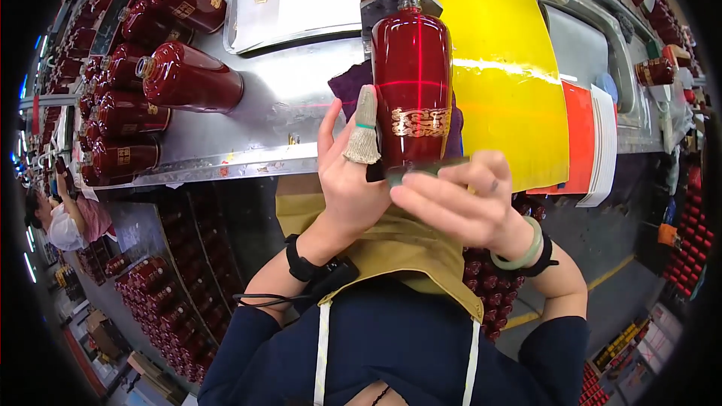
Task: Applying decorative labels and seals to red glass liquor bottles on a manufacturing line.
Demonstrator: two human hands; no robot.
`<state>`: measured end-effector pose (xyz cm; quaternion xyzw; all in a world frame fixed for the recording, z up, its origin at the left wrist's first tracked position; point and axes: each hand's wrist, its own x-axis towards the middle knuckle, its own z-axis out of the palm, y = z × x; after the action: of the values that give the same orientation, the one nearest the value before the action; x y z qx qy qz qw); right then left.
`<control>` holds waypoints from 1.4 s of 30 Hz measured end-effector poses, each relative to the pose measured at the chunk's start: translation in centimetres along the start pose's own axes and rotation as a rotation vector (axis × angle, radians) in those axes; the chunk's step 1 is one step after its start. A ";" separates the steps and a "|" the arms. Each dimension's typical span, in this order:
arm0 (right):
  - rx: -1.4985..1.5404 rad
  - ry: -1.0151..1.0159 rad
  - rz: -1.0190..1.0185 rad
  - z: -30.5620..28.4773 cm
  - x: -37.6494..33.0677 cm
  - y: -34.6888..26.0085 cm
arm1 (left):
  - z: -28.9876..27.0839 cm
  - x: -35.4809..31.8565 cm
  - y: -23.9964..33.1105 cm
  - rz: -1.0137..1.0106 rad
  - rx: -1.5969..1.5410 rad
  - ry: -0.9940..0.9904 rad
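A glossy dark red bottle (412, 60) lies on its back on a dark purple cloth, its neck pointing away from me. Gold ornament (421, 122) runs across its lower part, and thin red light lines cross on its surface. My left hand (350, 177) is at the bottle's left side, fingers apart, a knitted finger cover (365, 128) on one finger. At the bottle's near end my right hand (466, 199) pinches a flat, dark, scraper-like piece (425, 171). My right fingers partly hide that piece. Whether its edge touches the bottle, I cannot tell.
Several red bottles (192, 79) crowd the left of the metal table (278, 83). A tray (293, 0) with white sheets and gold decals stands at the back. Yellow sheeting (504, 68) covers the right, beside a sink (617, 22) and a red-orange sheet (577, 135).
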<state>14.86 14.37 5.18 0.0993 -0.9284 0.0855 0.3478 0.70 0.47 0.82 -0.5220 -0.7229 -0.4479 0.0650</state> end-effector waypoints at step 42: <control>0.471 0.547 1.155 4.9 -1.8 -1.3 | -1.3 -1.4 -2.1 0.309 0.221 0.008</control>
<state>13.38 12.24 0.44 -0.3642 -0.6678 0.4794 0.4376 -0.85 -1.53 -0.45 -0.6146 -0.6788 -0.3527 0.1926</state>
